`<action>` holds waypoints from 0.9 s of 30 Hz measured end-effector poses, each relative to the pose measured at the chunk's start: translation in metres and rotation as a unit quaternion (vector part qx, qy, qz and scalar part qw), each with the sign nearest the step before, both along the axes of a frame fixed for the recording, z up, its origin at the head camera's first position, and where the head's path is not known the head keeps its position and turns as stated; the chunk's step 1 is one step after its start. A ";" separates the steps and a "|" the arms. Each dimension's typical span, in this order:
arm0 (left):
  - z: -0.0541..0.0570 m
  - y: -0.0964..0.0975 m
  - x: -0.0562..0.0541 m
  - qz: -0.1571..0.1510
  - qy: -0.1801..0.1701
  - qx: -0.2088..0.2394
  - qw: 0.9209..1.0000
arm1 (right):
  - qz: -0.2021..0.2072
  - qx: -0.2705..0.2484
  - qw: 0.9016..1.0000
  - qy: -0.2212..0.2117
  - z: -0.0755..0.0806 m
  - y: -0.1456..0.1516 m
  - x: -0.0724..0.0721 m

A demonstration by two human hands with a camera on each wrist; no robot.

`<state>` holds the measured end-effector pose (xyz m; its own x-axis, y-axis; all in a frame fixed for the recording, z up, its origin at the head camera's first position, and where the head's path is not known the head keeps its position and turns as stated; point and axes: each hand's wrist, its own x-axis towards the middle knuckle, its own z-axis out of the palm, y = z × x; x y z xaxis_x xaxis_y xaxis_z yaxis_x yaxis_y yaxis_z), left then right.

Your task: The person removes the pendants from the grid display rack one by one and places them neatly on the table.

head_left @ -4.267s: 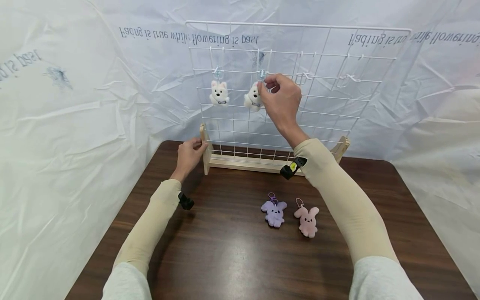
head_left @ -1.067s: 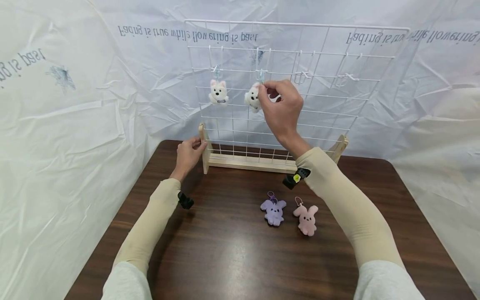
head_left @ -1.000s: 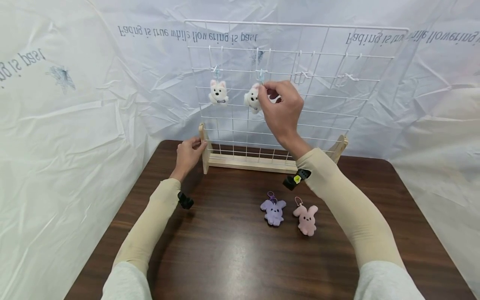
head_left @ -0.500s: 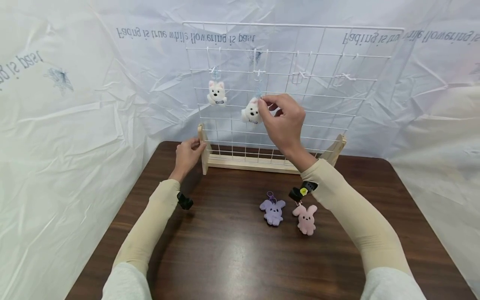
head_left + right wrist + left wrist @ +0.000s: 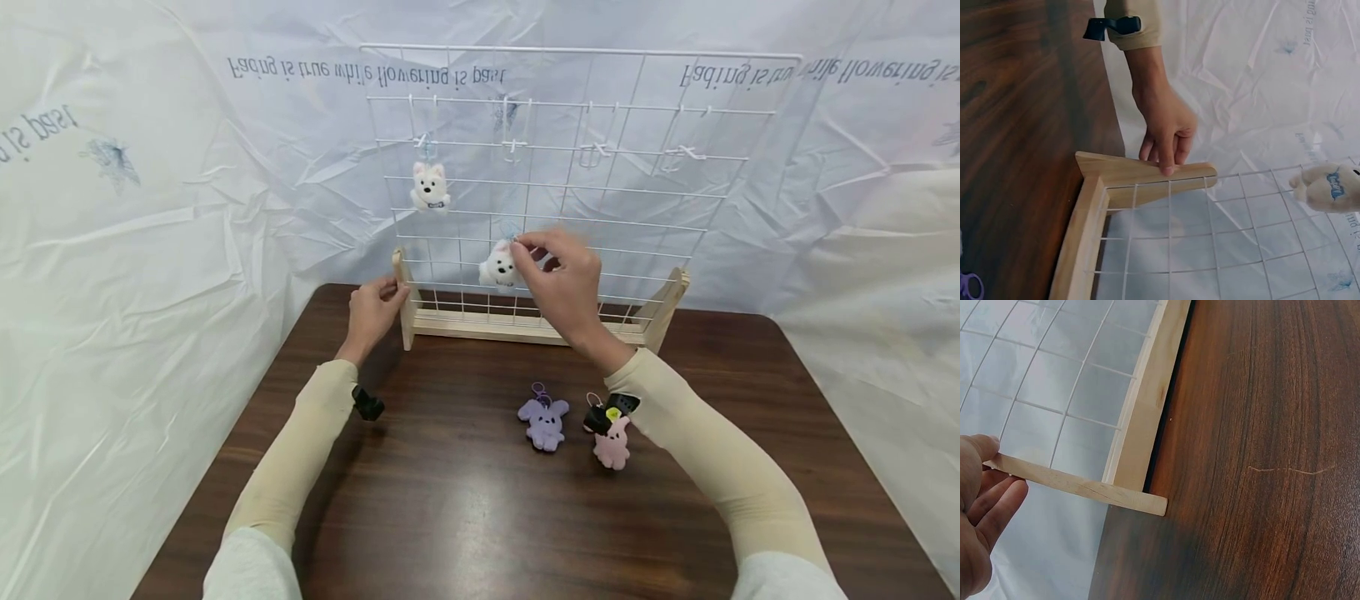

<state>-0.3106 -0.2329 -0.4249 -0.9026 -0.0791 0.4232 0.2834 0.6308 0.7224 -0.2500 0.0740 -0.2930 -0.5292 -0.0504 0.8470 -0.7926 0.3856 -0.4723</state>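
Note:
My right hand (image 5: 562,279) pinches a white plush dog keychain (image 5: 498,267) by its top, in front of the wire grid rack (image 5: 517,329). A pale blue clasp shows above the plush. On the rack's left hook hangs a like white plush dog (image 5: 430,188), also seen as the plush dog (image 5: 1329,187) at the right wrist view's edge. My left hand (image 5: 372,312) holds the rack's wooden end post (image 5: 1079,485) between thumb and fingers. A purple plush bunny (image 5: 545,423) lies on the table; beside it a pink plush bunny (image 5: 612,448) is partly hidden by the wrist camera.
Three white hooks on the grid carry nothing: one second from left (image 5: 513,148), one in the middle (image 5: 595,152) and one at the right (image 5: 684,155). The brown table (image 5: 450,500) extends toward me. White sheeting (image 5: 225,208) hangs behind the rack and at both sides.
My right hand has drawn the second plush dog off its hook and lowered it toward the bottom of the grid. The left hand stays at the post.

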 end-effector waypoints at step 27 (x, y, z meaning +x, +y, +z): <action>0.000 0.000 -0.001 0.000 -0.006 -0.002 1.000 | 0.035 0.035 0.993 -0.108 -0.054 0.011 0.012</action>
